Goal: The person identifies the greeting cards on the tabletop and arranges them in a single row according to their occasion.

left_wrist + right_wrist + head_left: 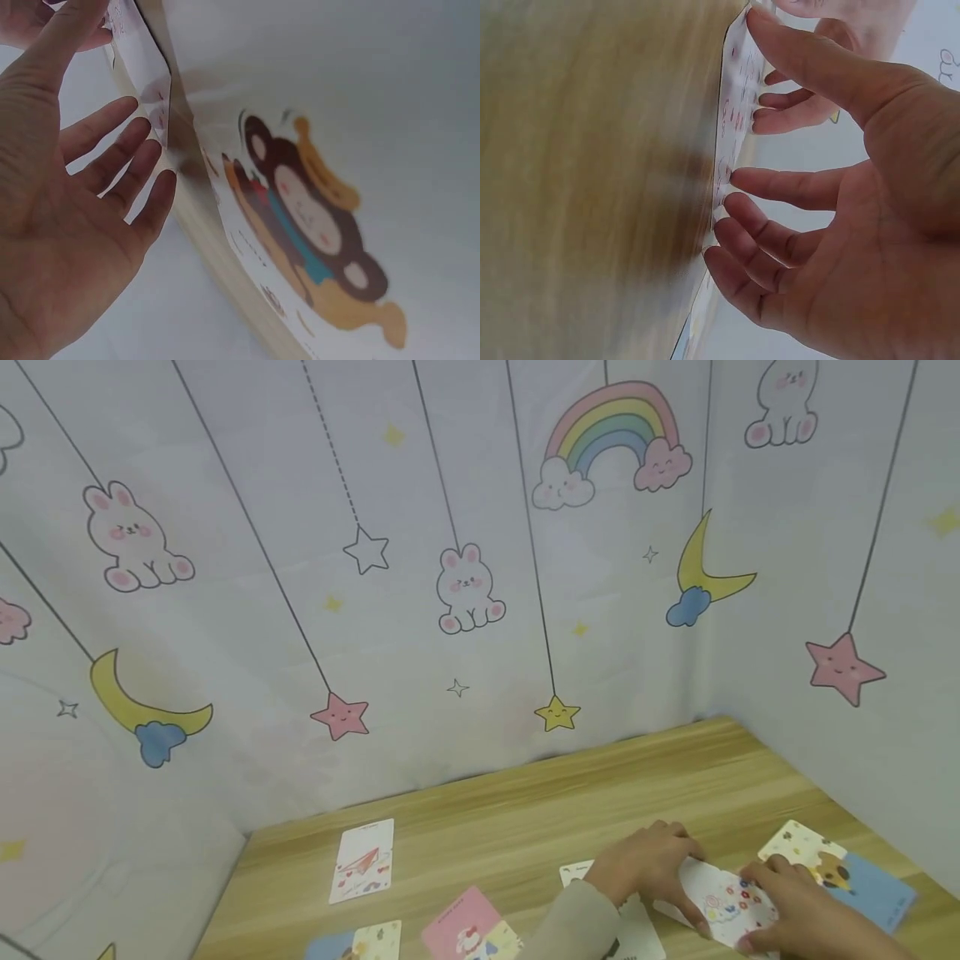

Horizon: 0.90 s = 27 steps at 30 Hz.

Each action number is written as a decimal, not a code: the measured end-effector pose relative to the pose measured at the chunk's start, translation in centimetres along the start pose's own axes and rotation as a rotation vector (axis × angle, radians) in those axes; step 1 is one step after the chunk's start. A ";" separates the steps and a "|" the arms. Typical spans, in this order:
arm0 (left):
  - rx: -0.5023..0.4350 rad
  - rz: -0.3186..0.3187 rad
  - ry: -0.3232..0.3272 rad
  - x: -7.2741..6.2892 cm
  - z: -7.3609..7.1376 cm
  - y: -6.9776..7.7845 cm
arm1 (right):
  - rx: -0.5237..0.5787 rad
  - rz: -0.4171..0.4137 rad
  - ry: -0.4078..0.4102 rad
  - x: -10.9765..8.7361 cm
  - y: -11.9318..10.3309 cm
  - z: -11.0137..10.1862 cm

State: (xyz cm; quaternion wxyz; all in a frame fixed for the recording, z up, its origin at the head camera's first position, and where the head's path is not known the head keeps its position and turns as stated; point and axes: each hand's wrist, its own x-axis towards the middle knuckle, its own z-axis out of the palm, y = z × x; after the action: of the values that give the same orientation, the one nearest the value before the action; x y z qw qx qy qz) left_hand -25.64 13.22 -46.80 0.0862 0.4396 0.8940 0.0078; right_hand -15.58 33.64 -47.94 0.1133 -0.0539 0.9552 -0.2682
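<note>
A white card (729, 903) printed with red and blue flowers lies low over the wooden table at the right. My left hand (654, 864) grips its left end, thumb at the near edge and fingers by the far edge. At the other end my right hand (798, 906) holds the card between thumb and fingertips. The left wrist view shows the left hand (82, 202) with fingertips along the card's edge (146, 71). In the right wrist view, the right hand (840, 202) spans the card (735, 112). A monkey-printed card (315, 225) lies under my left wrist.
A bear card (862, 881) in blue and cream lies right of my hands. Leftward are a paper-plane card (365, 862), a pink card (468, 920) and a blue-and-cream card (378, 939). Printed cloth walls (450, 735) enclose the wooden table (525, 802).
</note>
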 end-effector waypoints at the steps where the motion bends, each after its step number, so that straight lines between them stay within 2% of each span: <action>1: 0.005 0.000 0.003 0.0 0.0 0.0 | 0.002 0.008 -0.003 0.0 -0.1 0.0; 8: -0.018 -0.021 0.008 0.5 -0.1 0.4 | 0.011 0.037 0.016 0.5 0.1 0.1; 13: -0.037 -0.047 -0.011 0.6 -0.1 0.6 | 0.001 -0.010 0.062 0.9 0.4 0.3; 19: -0.028 -0.069 -0.022 0.7 -0.2 0.8 | -0.080 -0.092 0.146 1.2 0.8 0.5; 22: -0.036 -0.061 -0.018 0.9 -0.2 0.8 | -0.069 -0.095 0.160 1.4 0.7 0.2; 27: -0.061 -0.023 0.026 1.3 -0.3 0.7 | -0.004 -0.141 0.121 1.6 0.4 -0.9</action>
State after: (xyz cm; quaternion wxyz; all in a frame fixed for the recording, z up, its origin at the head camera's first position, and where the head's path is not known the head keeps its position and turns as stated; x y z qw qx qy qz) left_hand -25.90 14.66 -46.68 0.0879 0.4263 0.8994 0.0399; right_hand -17.34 34.20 -47.71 0.0361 -0.1049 0.9546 -0.2765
